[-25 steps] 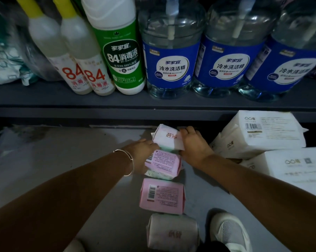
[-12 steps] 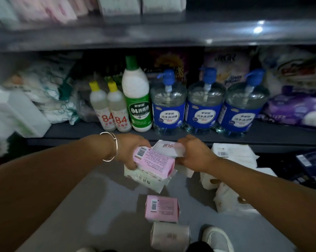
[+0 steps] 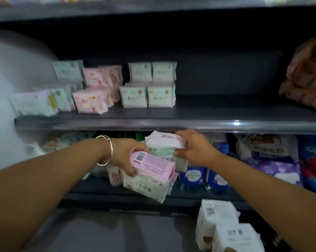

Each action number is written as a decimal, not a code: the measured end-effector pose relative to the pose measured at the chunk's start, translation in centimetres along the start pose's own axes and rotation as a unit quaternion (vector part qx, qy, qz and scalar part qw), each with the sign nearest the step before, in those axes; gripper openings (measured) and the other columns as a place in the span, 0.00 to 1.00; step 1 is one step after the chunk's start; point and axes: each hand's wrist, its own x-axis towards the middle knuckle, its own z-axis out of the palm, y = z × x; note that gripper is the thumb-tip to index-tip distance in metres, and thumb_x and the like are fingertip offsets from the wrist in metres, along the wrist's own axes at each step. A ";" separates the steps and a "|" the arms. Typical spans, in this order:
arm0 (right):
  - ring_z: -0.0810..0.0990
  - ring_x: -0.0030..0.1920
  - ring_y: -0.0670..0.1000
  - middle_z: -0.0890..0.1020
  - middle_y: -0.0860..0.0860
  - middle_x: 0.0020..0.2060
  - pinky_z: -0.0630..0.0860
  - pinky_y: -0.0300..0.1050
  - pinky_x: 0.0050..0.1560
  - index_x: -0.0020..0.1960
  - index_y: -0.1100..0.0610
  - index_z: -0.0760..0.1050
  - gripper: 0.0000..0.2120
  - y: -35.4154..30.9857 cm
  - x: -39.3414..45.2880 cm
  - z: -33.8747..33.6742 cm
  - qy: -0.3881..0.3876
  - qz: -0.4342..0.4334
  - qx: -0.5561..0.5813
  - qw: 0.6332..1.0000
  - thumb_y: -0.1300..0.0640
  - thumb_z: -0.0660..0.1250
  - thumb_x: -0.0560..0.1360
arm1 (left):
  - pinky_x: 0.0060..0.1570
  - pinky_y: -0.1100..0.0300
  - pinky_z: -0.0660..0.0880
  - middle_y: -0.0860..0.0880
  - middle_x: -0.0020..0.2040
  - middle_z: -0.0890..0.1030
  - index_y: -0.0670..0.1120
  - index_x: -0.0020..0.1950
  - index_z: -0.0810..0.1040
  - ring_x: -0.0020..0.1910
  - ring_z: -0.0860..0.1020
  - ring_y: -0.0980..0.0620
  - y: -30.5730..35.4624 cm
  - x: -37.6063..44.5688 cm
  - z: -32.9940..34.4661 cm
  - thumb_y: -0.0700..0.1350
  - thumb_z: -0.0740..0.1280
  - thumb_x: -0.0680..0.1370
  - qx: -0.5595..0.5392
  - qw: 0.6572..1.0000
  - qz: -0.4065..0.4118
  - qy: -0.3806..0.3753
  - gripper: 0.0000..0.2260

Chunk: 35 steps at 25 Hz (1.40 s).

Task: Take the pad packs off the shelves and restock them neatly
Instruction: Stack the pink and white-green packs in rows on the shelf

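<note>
Risk: left hand [image 3: 125, 157] clamps two stacked packs [image 3: 151, 171], right hand [image 3: 193, 150] grips two more [image 3: 164, 144] (loose stacks); lifting to the shelf [image 3: 171, 122] could spill them.

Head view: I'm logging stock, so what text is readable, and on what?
"280" and "10": upside down on the green pack held in the left hand.
"84": red, on the white bottle behind that hand.
Print on the pink pack, shelf packs, blue bottle labels: too blurred to read.
</note>
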 end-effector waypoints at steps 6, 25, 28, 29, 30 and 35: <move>0.73 0.59 0.52 0.73 0.54 0.59 0.72 0.42 0.59 0.66 0.58 0.71 0.25 -3.8 4.8 -5.8 0.054 -0.031 0.019 0.998 0.61 0.72 0.71 | 0.45 0.61 0.79 0.56 0.49 0.79 0.56 0.54 0.74 0.48 0.78 0.56 0.6 -1.4 -7.7 0.40 0.76 0.64 -0.017 0.998 0.014 0.065 0.23; 0.75 0.54 0.49 0.78 0.52 0.57 0.73 0.40 0.58 0.65 0.57 0.73 0.23 -5.8 25.5 -2.1 0.008 -0.057 0.030 0.998 0.61 0.73 0.71 | 0.44 0.72 0.76 0.56 0.52 0.79 0.53 0.57 0.74 0.50 0.78 0.59 -9.2 3.8 -19.7 0.39 0.76 0.67 -0.056 0.994 -0.011 0.091 0.23; 0.77 0.59 0.54 0.79 0.55 0.59 0.72 0.48 0.65 0.63 0.57 0.75 0.20 -5.4 27.5 -0.9 -0.013 -0.060 0.041 0.997 0.66 0.70 0.72 | 0.36 0.72 0.76 0.52 0.55 0.79 0.51 0.59 0.74 0.53 0.79 0.55 -10.2 4.4 -20.4 0.37 0.75 0.68 -0.080 0.993 -0.015 0.084 0.23; 0.76 0.61 0.56 0.79 0.56 0.60 0.71 0.51 0.66 0.64 0.58 0.75 0.20 -5.2 28.0 -0.5 -0.019 -0.064 0.042 0.997 0.67 0.67 0.73 | 0.35 0.73 0.75 0.52 0.56 0.79 0.50 0.60 0.74 0.54 0.79 0.54 -10.6 4.7 -20.5 0.37 0.75 0.68 -0.085 0.993 -0.018 0.082 0.23; 0.75 0.63 0.58 0.78 0.58 0.61 0.70 0.53 0.66 0.64 0.59 0.75 0.19 -4.8 28.6 0.0 -0.022 -0.071 0.040 0.996 0.69 0.65 0.74 | 0.34 0.73 0.75 0.52 0.56 0.80 0.50 0.60 0.74 0.54 0.79 0.54 -10.9 4.9 -20.4 0.36 0.75 0.68 -0.090 0.992 -0.020 0.081 0.24; 0.75 0.62 0.59 0.79 0.60 0.59 0.69 0.51 0.65 0.62 0.61 0.77 0.15 -3.9 29.7 1.6 -0.006 -0.085 0.027 0.996 0.68 0.62 0.76 | 0.31 0.74 0.74 0.51 0.57 0.80 0.49 0.62 0.73 0.55 0.79 0.53 -12.7 5.8 -19.9 0.37 0.75 0.68 -0.119 0.990 -0.030 0.075 0.25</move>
